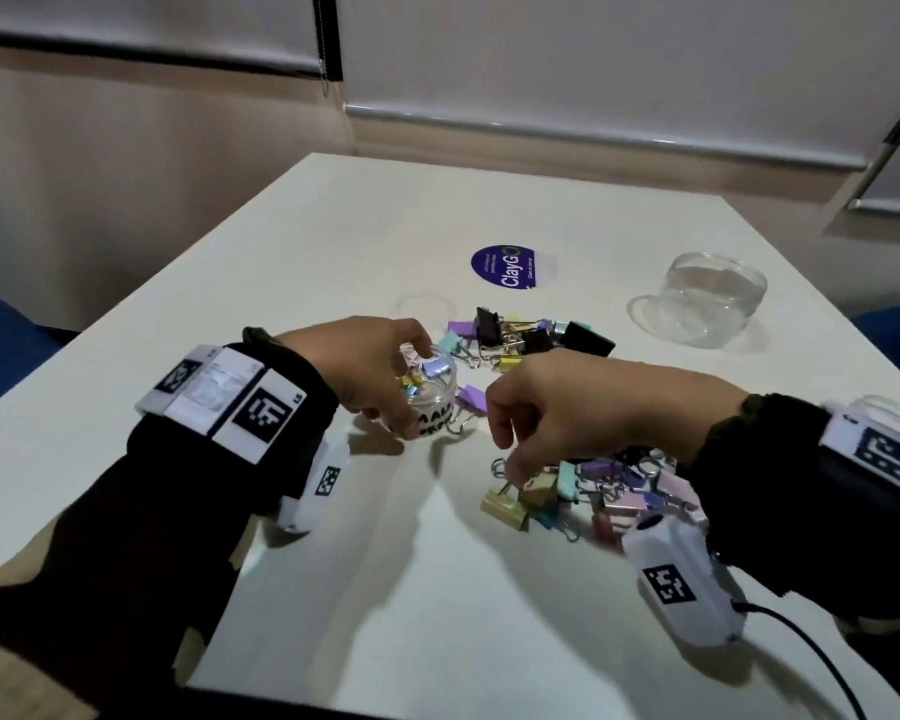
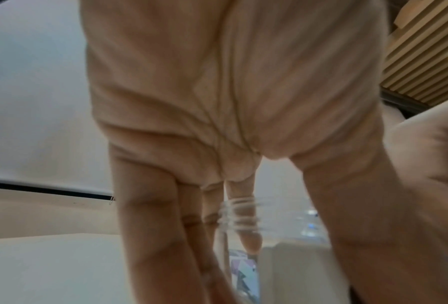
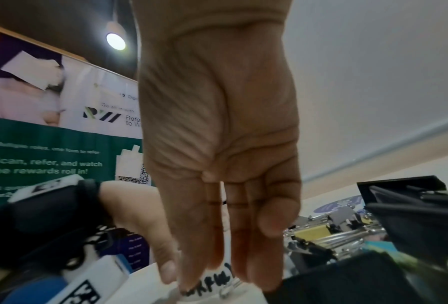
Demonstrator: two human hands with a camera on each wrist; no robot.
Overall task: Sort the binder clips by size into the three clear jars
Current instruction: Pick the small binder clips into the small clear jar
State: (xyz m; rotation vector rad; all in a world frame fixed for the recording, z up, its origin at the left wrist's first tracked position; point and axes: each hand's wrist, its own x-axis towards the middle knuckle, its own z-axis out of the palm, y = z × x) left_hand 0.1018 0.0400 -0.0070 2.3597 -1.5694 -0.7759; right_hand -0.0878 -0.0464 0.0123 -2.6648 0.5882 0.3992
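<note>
My left hand (image 1: 404, 387) grips a small clear jar (image 1: 437, 407) with black writing on its label; it stands on the white table (image 1: 333, 589) and holds several small coloured clips. In the left wrist view the fingers (image 2: 152, 226) and thumb lie down the sides of the jar (image 2: 290, 218). My right hand (image 1: 510, 449) hovers, holding nothing, just right of the jar. Its straight fingers (image 3: 217, 246) point down over a near pile of gold, teal and pink binder clips (image 1: 593, 491). A second pile with black, purple and yellow clips (image 1: 531, 335) lies behind the jar.
A bigger clear jar (image 1: 718, 293) stands at the back right with a clear lid (image 1: 666, 314) beside it. Another clear jar (image 1: 884, 413) peeks out behind my right wrist. A clear lid (image 1: 424, 306) and a purple round sticker (image 1: 505, 266) lie further back.
</note>
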